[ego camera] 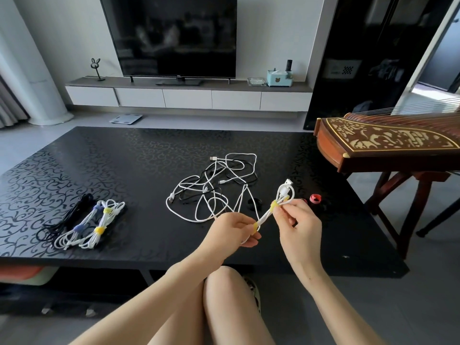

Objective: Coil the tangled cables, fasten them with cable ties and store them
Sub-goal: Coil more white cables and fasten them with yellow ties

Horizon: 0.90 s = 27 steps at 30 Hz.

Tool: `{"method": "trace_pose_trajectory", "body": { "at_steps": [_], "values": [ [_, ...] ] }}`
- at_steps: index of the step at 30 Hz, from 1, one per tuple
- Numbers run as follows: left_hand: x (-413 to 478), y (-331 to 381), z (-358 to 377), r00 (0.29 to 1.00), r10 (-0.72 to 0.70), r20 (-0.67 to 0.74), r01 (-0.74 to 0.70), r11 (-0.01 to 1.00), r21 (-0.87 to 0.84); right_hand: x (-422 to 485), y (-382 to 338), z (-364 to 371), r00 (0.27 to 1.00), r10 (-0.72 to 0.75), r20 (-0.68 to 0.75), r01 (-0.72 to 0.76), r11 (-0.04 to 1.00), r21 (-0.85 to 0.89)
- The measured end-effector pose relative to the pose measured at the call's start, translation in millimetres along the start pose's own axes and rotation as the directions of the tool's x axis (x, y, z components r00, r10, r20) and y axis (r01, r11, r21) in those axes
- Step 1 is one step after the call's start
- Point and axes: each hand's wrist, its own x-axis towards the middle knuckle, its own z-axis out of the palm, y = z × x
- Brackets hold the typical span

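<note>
black patterned coffee table, dark television, white wall cabinet, grey floor

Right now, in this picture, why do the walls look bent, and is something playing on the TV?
Head view: the wide-angle lens bows the white column and the edges of the table. Head view: the television is dark, showing only a blurry reflection of the room. Head view: the left hand, right hand and the white cable they grip look sharp.

4 cable bundles, 1 tangled pile, 1 red tie roll.
</note>
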Motion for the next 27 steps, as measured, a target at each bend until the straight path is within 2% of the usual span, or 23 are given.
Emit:
{"method": "trace_pose_trajectory", "body": {
  "at_steps": [3, 5, 9, 11, 13, 15, 17, 19, 21, 24, 27],
  "values": [
    [0, -4, 3, 0.978, 0.182, -0.099, -0.173, 0.980, 0.101, -1, 0, 3, 0.997, 0.079, -0.007, -0.078, 0.996, 0.039],
    [1, -8, 1, 0.964, 0.239, -0.117, -0.228, 0.968, 0.100, -1, -2, 5, 0.997, 0.072, -0.013, -0.071, 0.997, 0.037],
    [5, -16, -4, 0.955, 0.272, -0.120, -0.264, 0.961, 0.083, 3, -4, 14, 0.996, -0.038, -0.087, 0.032, 0.997, -0.072],
    [7, -19, -7, 0.953, 0.269, -0.137, -0.264, 0.963, 0.056, 7, -1, 20, 0.996, -0.011, -0.085, 0.006, 0.998, -0.070],
    [8, -23, -12, 0.953, 0.255, -0.163, -0.250, 0.967, 0.053, 11, 5, 30, 0.995, 0.075, -0.069, -0.078, 0.996, -0.034],
    [10, -29, -21, 0.951, 0.234, -0.204, -0.219, 0.971, 0.095, 15, 8, 46, 0.983, 0.181, -0.038, -0.181, 0.983, 0.023],
    [14, -37, -37, 0.941, 0.224, -0.254, -0.159, 0.954, 0.254, 19, 9, 68, 0.961, 0.277, 0.002, -0.277, 0.959, 0.063],
    [18, -44, -61, 0.935, 0.228, -0.273, -0.055, 0.851, 0.523, 19, 7, 96, 0.936, 0.346, 0.067, -0.351, 0.934, 0.070],
    [18, -50, -91, 0.937, 0.221, -0.271, 0.029, 0.724, 0.689, 15, 1, 130, 0.923, 0.352, 0.154, -0.361, 0.932, 0.039],
    [15, -60, -132, 0.923, 0.195, -0.333, 0.134, 0.647, 0.751, 9, -12, 181, 0.884, 0.373, 0.281, -0.393, 0.919, 0.014],
    [10, -77, -179, 0.859, 0.179, -0.480, 0.264, 0.647, 0.715, 5, -30, 235, 0.748, 0.451, 0.487, -0.521, 0.854, 0.009]
  ]
}}
